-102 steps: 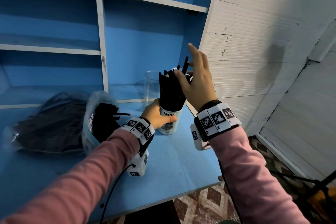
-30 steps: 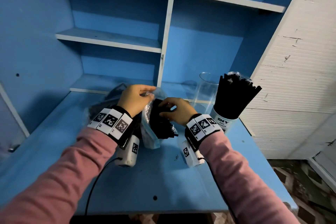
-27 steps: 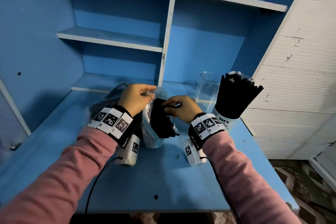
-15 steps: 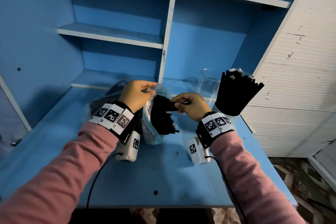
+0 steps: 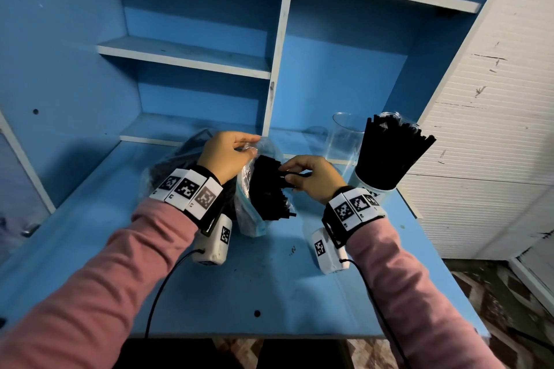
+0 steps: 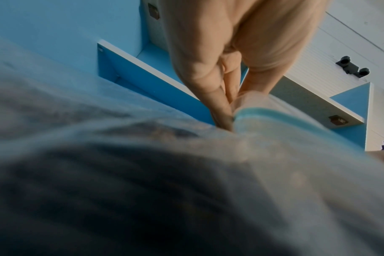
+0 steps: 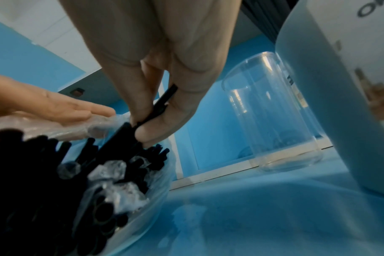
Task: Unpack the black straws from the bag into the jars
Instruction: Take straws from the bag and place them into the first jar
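A clear plastic bag [image 5: 248, 213] full of black straws [image 5: 268, 189] lies on the blue desk [image 5: 269, 284]. My left hand [image 5: 227, 156] pinches the bag's rim [image 6: 248, 110] and holds its mouth up. My right hand [image 5: 308, 178] pinches a black straw [image 7: 156, 110] at the bag's mouth, partly drawn out. To the right stands a white-labelled jar [image 5: 374, 192] packed with black straws [image 5: 389, 153]. Behind it stands a clear jar [image 5: 344, 138] with no straws in it, also in the right wrist view [image 7: 272, 110].
A second bag of black straws [image 5: 180, 159] lies behind my left hand. Blue shelves [image 5: 186, 54] rise at the back. A white ribbed panel [image 5: 494, 99] stands at the right. The desk's front edge [image 5: 269, 335] is near my body.
Since 3.4 s ago both hands left the filled jar and went to the bag. In the last second the right hand took hold of a straw and drew it slightly right.
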